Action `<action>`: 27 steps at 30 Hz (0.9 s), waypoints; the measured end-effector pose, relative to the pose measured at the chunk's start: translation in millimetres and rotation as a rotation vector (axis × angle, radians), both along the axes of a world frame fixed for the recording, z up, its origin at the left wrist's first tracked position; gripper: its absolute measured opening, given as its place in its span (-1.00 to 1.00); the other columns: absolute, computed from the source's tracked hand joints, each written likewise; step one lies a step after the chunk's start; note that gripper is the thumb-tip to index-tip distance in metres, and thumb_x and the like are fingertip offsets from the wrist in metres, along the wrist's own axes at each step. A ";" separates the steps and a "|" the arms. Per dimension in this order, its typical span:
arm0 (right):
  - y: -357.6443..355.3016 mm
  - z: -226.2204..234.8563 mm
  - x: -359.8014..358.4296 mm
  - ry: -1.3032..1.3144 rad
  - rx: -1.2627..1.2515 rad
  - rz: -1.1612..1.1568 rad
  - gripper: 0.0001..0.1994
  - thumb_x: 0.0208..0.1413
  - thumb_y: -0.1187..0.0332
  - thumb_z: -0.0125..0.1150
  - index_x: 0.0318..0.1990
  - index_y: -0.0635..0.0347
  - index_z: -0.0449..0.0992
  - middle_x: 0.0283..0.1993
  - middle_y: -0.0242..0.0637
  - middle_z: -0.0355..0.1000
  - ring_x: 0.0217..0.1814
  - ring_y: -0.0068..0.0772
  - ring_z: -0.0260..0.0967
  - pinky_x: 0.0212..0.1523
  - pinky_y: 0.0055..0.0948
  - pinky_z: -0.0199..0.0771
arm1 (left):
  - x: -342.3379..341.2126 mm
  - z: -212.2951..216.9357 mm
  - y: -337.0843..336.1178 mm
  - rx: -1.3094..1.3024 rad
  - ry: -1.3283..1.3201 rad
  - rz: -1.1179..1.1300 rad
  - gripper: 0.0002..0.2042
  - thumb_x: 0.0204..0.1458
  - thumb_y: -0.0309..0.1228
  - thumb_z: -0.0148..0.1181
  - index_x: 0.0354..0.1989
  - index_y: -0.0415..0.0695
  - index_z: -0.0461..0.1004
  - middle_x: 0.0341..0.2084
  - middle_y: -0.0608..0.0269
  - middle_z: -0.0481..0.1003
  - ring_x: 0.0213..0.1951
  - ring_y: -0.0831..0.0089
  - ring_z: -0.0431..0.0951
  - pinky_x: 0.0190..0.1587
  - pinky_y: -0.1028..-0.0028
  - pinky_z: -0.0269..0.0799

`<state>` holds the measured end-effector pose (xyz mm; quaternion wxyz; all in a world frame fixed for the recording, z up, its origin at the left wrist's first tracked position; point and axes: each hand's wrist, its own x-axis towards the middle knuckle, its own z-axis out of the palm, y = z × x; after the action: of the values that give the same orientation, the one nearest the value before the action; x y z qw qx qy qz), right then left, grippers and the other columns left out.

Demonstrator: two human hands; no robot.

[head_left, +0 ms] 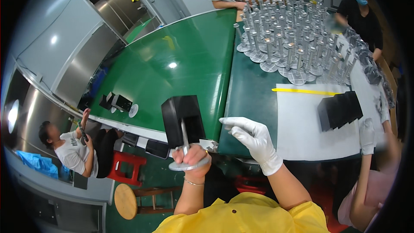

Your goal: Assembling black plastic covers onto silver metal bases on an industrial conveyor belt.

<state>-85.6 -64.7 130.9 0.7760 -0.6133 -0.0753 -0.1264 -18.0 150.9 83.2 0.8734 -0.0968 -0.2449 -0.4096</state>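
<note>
The person's bare left hand [196, 153] is closed, fingers curled tight, a thin bracelet [194, 183] circling the wrist — while the white-gloved right hand [254, 143] hangs open, fingers pointing leftward, slightly bent; both forearms [290, 186] angle upward.

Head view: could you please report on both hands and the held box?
Left hand gripping post. Right hand gloved, open, empty. Black box at post's upper end. Nothing visible between box and right hand.

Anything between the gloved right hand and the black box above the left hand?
Nothing visible; just an open gap between the gloved right hand and the black box, the green surface behind. The left hand, gripping the metal stem, sits lower in view, off that line.
</note>
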 end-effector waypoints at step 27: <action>37.1 -14.2 -19.5 0.258 0.264 0.278 -0.54 0.39 0.40 0.09 0.36 0.48 0.34 0.18 -0.19 0.50 0.15 -0.52 0.43 0.22 -0.49 0.40 | -69.7 33.5 -13.6 -0.031 0.426 -0.170 -0.63 0.20 -0.15 0.15 -0.68 0.12 0.57 -0.46 0.46 0.47 -0.25 0.55 0.53 -0.41 0.49 0.52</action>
<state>-105.1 -27.7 116.7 0.8627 -0.5013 -0.0421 0.0525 -87.7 137.3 116.6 0.8661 -0.2149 -0.0521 -0.4484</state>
